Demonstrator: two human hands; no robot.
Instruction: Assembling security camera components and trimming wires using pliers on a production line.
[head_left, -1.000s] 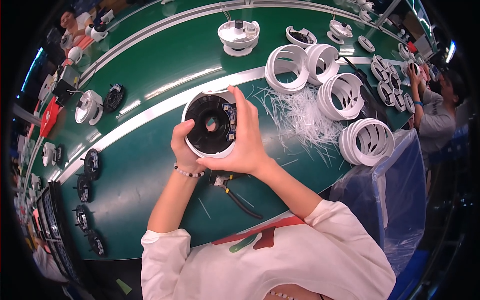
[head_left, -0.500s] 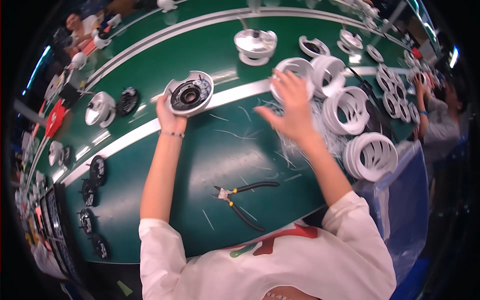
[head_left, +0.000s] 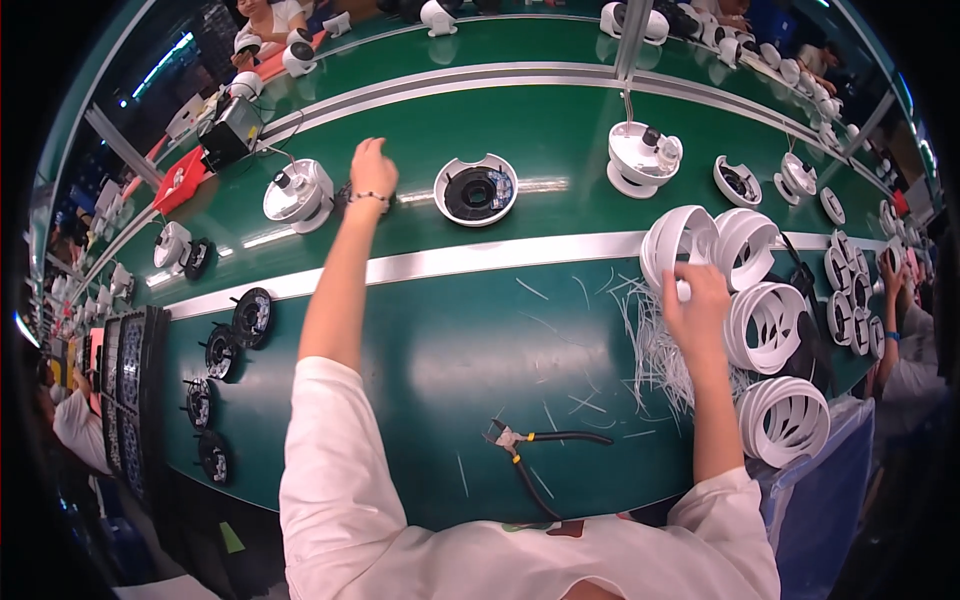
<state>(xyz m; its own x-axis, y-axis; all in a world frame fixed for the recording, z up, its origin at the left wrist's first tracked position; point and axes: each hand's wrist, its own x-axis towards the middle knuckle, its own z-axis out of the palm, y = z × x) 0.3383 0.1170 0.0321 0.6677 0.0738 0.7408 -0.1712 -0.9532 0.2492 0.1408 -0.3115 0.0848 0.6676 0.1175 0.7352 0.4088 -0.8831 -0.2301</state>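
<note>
My left hand [head_left: 372,168] is stretched far out over the green belt. It hovers between a white dome unit [head_left: 298,195] and a white round base with a black disc inside [head_left: 476,190]. Its fingers curl away from the camera, so I cannot see whether they hold anything. My right hand [head_left: 695,297] reaches to the right and grips the rim of a white slotted ring housing [head_left: 668,240], the nearest of a row of such rings.
Black-handled cutters [head_left: 530,442] lie near me on the green table [head_left: 420,360]. White plastic offcuts [head_left: 650,345] litter the area beside more ring housings [head_left: 785,420]. Black discs [head_left: 250,315] line the left side. Another white unit [head_left: 640,155] stands on the belt. A co-worker's hand [head_left: 890,275] works at far right.
My left hand set the white base with the black disc down on the belt and moved left of it. My right hand travelled right and took hold of a ring housing.
</note>
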